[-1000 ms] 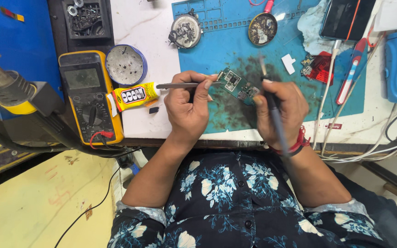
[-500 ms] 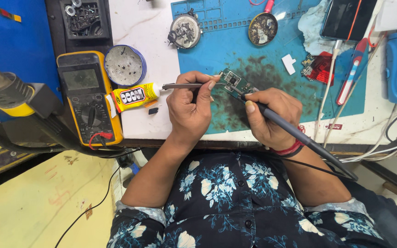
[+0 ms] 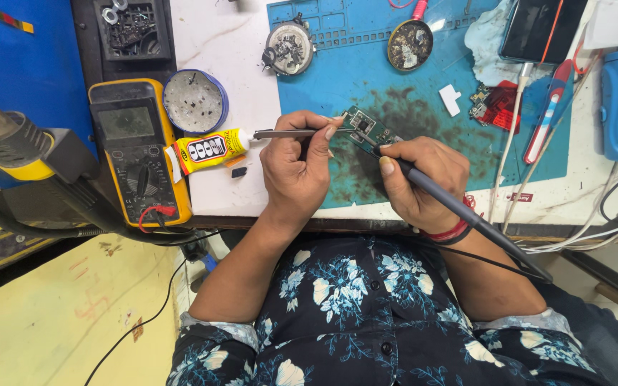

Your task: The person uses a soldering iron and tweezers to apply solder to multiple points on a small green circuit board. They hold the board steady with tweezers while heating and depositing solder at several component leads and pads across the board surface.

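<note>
A small green circuit board (image 3: 361, 127) lies on the stained blue work mat (image 3: 366, 71). My left hand (image 3: 298, 168) pinches metal tweezers (image 3: 280, 134) that reach along to the board's left end. My right hand (image 3: 420, 179) grips a dark soldering iron (image 3: 459, 209) like a pen, its tip touching the board's lower right edge. The iron's cable trails off over my right forearm. A red band circles my right wrist.
A yellow multimeter (image 3: 134, 146), a round tin (image 3: 194, 101) and a yellow glue tube (image 3: 209, 149) sit left of my hands. A hot-air handle (image 3: 16, 143) lies far left. Two round dishes (image 3: 409, 43), a red-blue tool (image 3: 548, 107) and cables sit behind and right.
My right hand has tilted the soldering iron from upright down to a low slant, its handle now pointing toward my right elbow. The left hand and tweezers stay almost still.
</note>
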A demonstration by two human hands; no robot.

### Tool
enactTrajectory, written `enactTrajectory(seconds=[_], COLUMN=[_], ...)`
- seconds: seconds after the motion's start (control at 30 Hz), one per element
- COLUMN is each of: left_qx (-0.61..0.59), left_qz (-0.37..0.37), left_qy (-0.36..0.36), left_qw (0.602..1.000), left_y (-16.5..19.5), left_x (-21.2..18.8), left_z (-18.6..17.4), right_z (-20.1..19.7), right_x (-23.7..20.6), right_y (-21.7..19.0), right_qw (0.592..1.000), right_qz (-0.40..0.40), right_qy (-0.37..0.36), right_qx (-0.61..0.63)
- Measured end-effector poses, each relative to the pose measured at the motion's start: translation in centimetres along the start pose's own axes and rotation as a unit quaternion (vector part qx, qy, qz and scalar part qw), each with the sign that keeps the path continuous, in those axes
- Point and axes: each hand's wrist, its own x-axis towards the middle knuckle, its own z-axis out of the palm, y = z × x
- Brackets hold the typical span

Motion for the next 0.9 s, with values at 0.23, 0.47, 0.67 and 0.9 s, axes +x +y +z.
enactTrajectory(seconds=[0.23, 0.47, 0.67, 0.9], left_qx=[0.001, -0.003, 0.003, 0.002], left_qz=[0.003, -0.001, 0.006, 0.004], left_qy=[0.0, 0.0, -0.002, -0.002], left_qw=[1.0, 1.0, 1.0, 1.0], left_y=[0.13, 0.16, 0.15, 0.16], left_x=[0.0, -0.03, 0.03, -0.01], left_z=[-0.09, -0.04, -0.12, -0.12], right_z=[-0.04, -0.04, -0.2, -0.17], right_x=[0.11, 0.17, -0.1, -0.09], right_y=[-0.07, -0.14, -0.05, 0.05], right_qw=[1.0, 1.0, 1.0, 1.0], right_qz=[-0.002, -0.002, 0.003, 0.007], right_qy=[0.0, -0.002, 0.015, 0.011], right_qx=[-0.003, 0.004, 0.0, -0.003])
